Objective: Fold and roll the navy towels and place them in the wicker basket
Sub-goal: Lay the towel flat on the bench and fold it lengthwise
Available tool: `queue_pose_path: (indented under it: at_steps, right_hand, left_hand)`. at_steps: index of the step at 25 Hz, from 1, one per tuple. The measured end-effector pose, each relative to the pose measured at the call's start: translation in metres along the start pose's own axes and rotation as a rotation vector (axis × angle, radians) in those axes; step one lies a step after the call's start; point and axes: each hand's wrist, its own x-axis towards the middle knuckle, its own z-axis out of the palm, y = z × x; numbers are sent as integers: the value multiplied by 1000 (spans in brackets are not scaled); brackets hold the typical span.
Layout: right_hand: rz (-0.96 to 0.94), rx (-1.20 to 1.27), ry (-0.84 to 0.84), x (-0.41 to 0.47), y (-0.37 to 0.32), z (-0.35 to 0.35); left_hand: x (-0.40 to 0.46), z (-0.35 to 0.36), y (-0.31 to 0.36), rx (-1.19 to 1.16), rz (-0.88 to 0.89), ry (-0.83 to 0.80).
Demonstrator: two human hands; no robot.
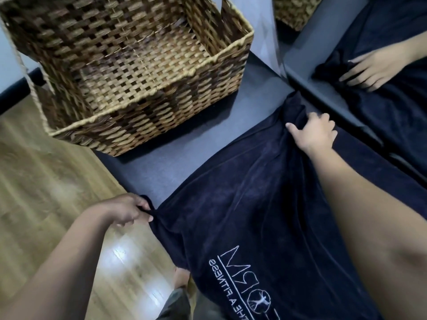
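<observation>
A navy towel (254, 204) with white printed lettering lies spread over a dark grey surface (166, 172) and hangs off its near edge. My left hand (127, 212) pinches the towel's left corner at the surface's edge. My right hand (314, 132) grips the towel's far corner near a mirror, fingers curled into the cloth. An empty wicker basket (147, 107) stands at the far left of the surface, apart from the towel.
A mirror (369, 54) along the right side reflects the towel, my right hand and the basket. Wooden floor (46, 181) lies below to the left. A bare foot (181, 277) shows at the bottom beside the hanging towel.
</observation>
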Motion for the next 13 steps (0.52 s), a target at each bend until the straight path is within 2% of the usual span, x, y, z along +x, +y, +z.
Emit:
queue_pose_path:
  at_steps: [3, 7, 9, 11, 13]
  right_hand:
    - [-60, 154, 33, 3, 11, 0]
    - [-49, 520, 173, 37, 8, -26]
    - [-102, 687, 174, 49, 10, -27]
    - [-91, 623, 153, 35, 21, -25]
    - [-77, 452, 131, 7, 51, -16]
  left_hand:
    - [1, -2, 14, 319, 23, 119]
    - [8, 0, 32, 552, -92, 79]
    - [9, 1, 41, 627, -179, 51]
    - [8, 1, 56, 647, -210, 118]
    - [10, 1, 86, 566, -28, 312]
